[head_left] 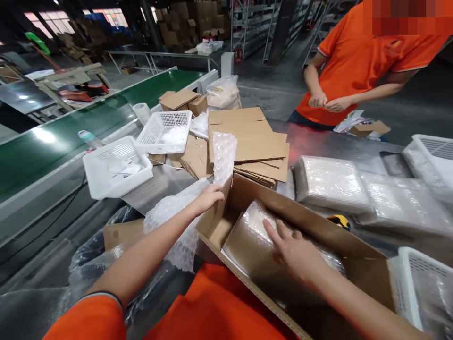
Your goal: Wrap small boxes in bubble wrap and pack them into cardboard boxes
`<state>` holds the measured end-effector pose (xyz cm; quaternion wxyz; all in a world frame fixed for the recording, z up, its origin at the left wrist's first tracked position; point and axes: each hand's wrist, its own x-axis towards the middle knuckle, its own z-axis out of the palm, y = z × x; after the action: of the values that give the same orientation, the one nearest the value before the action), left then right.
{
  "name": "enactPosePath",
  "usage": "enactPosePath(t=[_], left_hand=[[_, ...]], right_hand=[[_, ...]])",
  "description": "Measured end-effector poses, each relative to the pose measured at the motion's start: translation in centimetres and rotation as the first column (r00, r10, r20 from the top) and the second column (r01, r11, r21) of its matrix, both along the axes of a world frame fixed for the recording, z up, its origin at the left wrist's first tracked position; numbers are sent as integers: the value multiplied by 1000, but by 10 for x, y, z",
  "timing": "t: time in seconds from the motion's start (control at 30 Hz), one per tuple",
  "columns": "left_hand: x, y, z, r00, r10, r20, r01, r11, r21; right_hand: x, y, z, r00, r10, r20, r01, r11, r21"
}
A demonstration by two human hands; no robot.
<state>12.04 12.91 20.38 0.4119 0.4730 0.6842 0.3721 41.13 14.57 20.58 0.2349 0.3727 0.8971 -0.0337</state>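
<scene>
My left hand [210, 198] is closed over the top of the near-left end wall of an open, long cardboard box [354, 236]. Bubble wrap lies around that hand: an upright strip [224, 156] just beyond it and a crumpled sheet [173, 226] hanging below, left of the box. Inside the box lies a package [244, 241] wrapped in clear bubble film. My right hand [295, 250] reaches in over this package, fingers apart and the index finger stretched out on or just above its film. The forearm hides part of the box's right side.
Flat cardboard sheets [247, 134] are stacked behind the box. Two white baskets [116, 184] stand left, beside a green conveyor belt [46, 137]. Wrapped packages [331, 182] and another white basket [406, 283] are at right. A person in an orange shirt [357, 71] stands across the table.
</scene>
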Motion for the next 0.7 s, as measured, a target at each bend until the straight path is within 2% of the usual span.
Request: enactPosePath(t=[0.1,0.17,0.23,0.3,0.37,0.4,0.47,0.53,0.6,0.63,0.7], left_hand=[[-2,4,2,996,-14,-86,17,1000,25],[-8,1,12,986,70,-151,-49,989,140],[-19,-7,31,966,211,-152,-157,939,305],[-29,-19,57,943,327,-54,-268,848,458],[-37,-34,86,918,366,155,-389,749,536],[-38,-40,100,894,350,281,-449,711,541],[-36,-51,123,819,282,500,-541,670,509],[-28,-57,137,766,226,603,-568,676,469],[-13,-58,139,762,182,622,-524,737,426],[-4,-56,137,762,153,629,-485,779,398],[17,-51,127,744,74,665,-378,866,327]], right_hand=[[-3,1,1,999,-6,-47,6,1000,0],[1,3,2,996,-4,-89,1,1000,-27],[6,7,7,988,-39,-151,26,996,-88],[7,16,18,945,-105,-310,59,986,-156],[2,29,36,809,-191,-556,83,974,-213],[-4,35,48,706,-241,-666,89,963,-254],[-18,46,75,480,-370,-795,72,920,-384],[-35,51,100,284,-513,-810,-28,840,-541],[-51,48,120,164,-637,-753,-189,729,-658],[-58,44,127,150,-685,-713,-261,668,-696],[-70,34,135,194,-726,-660,-360,573,-736]])
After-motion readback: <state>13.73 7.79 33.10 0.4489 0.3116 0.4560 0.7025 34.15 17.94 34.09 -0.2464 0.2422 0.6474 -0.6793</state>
